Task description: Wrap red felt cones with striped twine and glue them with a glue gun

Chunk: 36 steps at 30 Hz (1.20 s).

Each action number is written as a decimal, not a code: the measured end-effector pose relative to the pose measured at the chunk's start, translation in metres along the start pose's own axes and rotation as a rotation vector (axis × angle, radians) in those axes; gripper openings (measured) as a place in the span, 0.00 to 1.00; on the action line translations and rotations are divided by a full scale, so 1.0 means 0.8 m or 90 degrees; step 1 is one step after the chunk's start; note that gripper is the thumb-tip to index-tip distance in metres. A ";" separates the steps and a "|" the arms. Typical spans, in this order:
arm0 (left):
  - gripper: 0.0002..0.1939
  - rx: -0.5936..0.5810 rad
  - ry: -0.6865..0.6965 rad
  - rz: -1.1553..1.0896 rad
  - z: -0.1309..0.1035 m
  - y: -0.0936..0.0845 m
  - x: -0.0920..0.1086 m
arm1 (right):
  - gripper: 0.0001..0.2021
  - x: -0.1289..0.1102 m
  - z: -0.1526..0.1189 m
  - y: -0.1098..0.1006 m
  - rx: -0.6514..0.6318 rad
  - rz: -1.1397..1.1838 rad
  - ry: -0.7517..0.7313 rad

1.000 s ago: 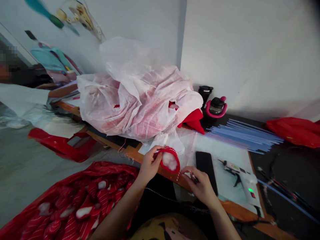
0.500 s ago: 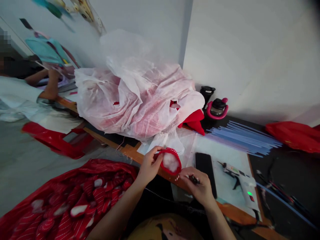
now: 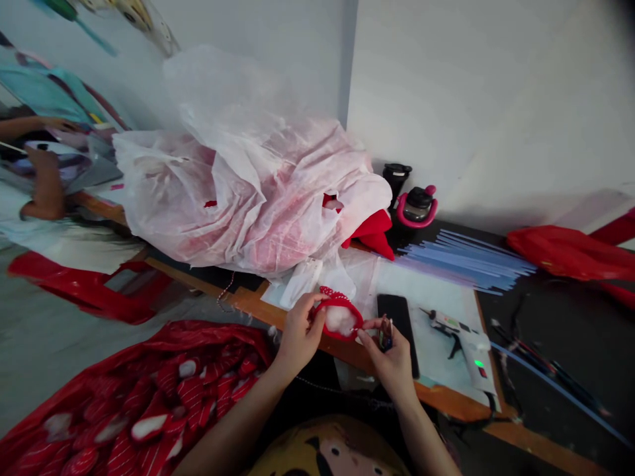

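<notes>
While white fluffy stuffing (image 3: 340,320) fills the red fabric pouch (image 3: 343,303), its round mouth is not yet closed.
Left hand (image 3: 297,334): fingers clamped on its rim; right hand (image 3: 395,360): fingers pinching the opposite edge.

A pale wall (image 3: 471,99) with one vertical seam rises behind the far edge of the black, brown-edged tabletop (image 3: 560,324). Off its near left edge, a red plastic stool (image 3: 74,284) stands on grey floor (image 3: 49,337). The light is soft.

Between the left fingers (image 3: 311,301), red cloth (image 3: 342,304) is looking matt around fluffy white stuffing (image 3: 340,320). Beyond the fingers, a crinkled plastic bag (image 3: 258,192) is dully gleaming; to their right, a glue gun (image 3: 462,334) is showing smooth plastic.
</notes>
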<state>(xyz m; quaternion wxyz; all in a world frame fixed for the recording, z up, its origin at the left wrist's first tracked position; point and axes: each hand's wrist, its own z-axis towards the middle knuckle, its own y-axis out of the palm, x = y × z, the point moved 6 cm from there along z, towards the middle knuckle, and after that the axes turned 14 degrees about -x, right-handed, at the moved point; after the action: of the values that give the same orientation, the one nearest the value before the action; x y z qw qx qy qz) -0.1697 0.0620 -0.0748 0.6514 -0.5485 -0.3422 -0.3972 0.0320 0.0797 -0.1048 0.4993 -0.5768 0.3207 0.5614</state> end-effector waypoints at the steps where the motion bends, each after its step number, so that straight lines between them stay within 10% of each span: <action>1: 0.11 0.000 0.003 0.004 -0.001 0.001 0.000 | 0.09 0.000 0.000 0.000 0.015 0.002 0.003; 12: 0.12 -0.013 0.023 0.050 -0.008 0.009 0.005 | 0.14 0.009 -0.003 0.000 0.099 0.021 0.018; 16: 0.21 0.057 0.186 0.209 -0.025 0.015 0.038 | 0.18 0.010 -0.004 -0.001 0.109 0.015 0.020; 22: 0.10 0.002 0.407 0.457 -0.034 0.054 0.063 | 0.21 0.012 -0.007 -0.003 0.114 0.025 0.026; 36: 0.11 0.036 0.426 0.387 -0.015 0.055 0.050 | 0.20 0.013 -0.008 -0.008 0.111 0.046 0.027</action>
<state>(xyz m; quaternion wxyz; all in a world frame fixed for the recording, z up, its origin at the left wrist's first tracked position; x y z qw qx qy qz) -0.1128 0.0478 -0.0612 0.8278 -0.4474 0.0534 -0.3341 0.0415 0.0775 -0.1145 0.5202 -0.5311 0.3992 0.5366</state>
